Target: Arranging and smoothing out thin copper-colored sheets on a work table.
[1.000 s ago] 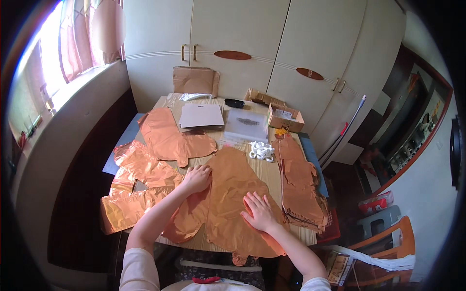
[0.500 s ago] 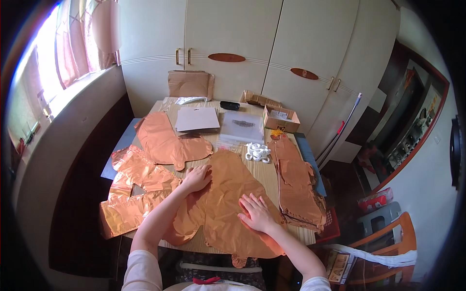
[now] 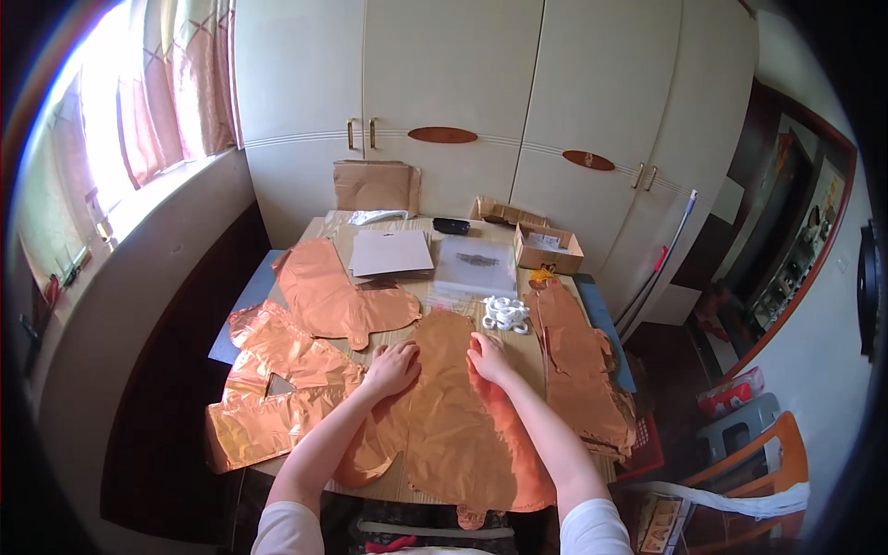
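Observation:
A flat, uninflated copper-coloured foil balloon (image 3: 453, 421) lies creased at the near middle of the table, a small tab hanging over the front edge. My left hand (image 3: 394, 367) is at its upper left edge, fingers curled down and pressed together on the foil. Across from it my right hand (image 3: 488, 357) pinches the upper right edge, its fingertips partly hidden. Along my right forearm the foil's side curls up and shows brighter orange. More foil sheets, one smooth (image 3: 328, 291) and one crumpled and shiny (image 3: 287, 351), lie left of my left hand.
White ribbon rolls (image 3: 505, 314) sit beyond my right hand. A stack of copper foil (image 3: 583, 365) lies at the right. Farther back are white cards (image 3: 392, 252), clear plastic bags (image 3: 476, 266), a black case (image 3: 451, 226) and an open carton (image 3: 549, 248). A wooden chair (image 3: 786, 462) stands at lower right.
My right hand has moved from lying flat on the foil's lower right, up to its upper right edge, where the fingers are now closed. The view has tilted up slightly.

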